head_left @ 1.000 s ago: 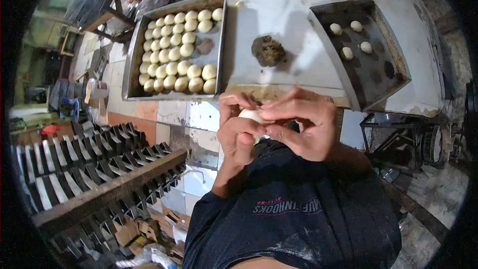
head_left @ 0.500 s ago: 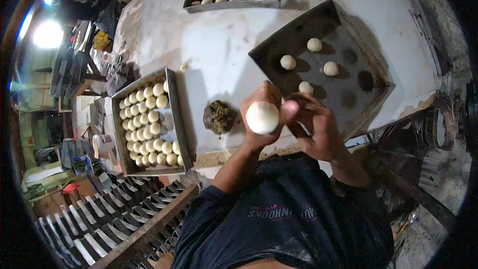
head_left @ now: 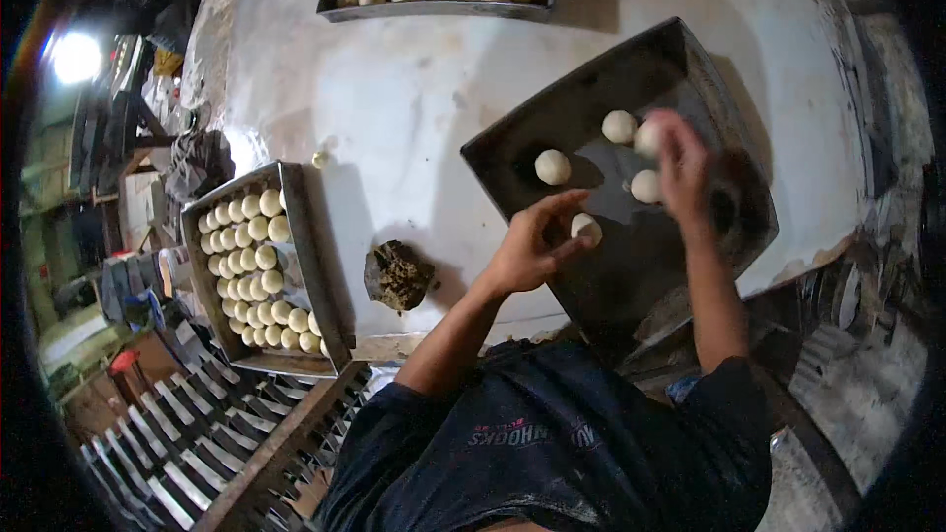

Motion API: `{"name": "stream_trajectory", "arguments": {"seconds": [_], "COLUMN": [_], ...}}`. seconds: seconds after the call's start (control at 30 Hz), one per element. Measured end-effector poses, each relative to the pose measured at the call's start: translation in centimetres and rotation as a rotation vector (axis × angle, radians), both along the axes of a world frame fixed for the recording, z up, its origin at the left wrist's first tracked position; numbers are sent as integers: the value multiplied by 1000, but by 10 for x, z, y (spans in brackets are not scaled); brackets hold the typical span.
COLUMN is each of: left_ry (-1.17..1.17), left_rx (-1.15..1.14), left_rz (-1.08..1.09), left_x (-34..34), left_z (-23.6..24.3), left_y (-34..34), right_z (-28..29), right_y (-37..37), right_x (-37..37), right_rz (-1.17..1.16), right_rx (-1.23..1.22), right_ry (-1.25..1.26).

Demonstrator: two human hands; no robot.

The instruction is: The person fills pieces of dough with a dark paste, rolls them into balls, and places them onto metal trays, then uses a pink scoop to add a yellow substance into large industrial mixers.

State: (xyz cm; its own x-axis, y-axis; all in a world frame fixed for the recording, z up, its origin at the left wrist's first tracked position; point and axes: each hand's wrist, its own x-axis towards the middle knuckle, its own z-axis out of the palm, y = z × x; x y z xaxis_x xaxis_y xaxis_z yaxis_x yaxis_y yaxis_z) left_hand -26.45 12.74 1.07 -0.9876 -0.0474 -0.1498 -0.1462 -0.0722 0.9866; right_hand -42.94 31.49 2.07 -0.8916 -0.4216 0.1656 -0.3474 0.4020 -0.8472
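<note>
Inside the dark metal tray on the right lie round white dough balls, one of them a dough ball near its left wall. My left hand reaches over that wall, thumb and fingers curved round the nearest dough ball. Smeared by motion, my right hand has its fingertips on another dough ball. That one is beside a dough ball further back, and a third dough ball sits just below the right fingers.
A brown, crumbly lump rests on the pale tabletop left of my left hand. A tray with rows of dough balls stands at the left edge, another full tray at the back. Stacked metal racks are at lower left.
My hands were together in front of my chest, with a white dough ball in the left. Now they are apart over the right tray, each at a dough ball. The view has shifted.
</note>
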Motion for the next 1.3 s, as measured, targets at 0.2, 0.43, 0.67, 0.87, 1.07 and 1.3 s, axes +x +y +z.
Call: {"name": "stream_trajectory", "arguments": {"seconds": [0.2, 0.43, 0.67, 0.87, 1.07, 1.3], "left_ry": [-89, -61, -670, -815, -65, 210], "left_rx": [-1, -776, -680, -993, -960, -367], "left_rz": [232, 1112, 907, 1039, 1252, 458], "left_x": [39, 168, 196, 219, 224, 350], "left_z": [26, 2, -52, -93, -13, 70], "left_y": [-70, -184, -333, -401, -276, -63], "right_z": [-94, -43, 33, 91, 88, 52], "right_y": [16, 28, -16, -84, -100, -125], "right_x": [-92, -74, 36, 145, 247, 387], "right_rz": [7, 71, 90, 296, 423, 606], "right_rx": [681, 537, 236, -31, -120, -344], "right_ry": [340, 610, 649, 591, 436, -771]}}
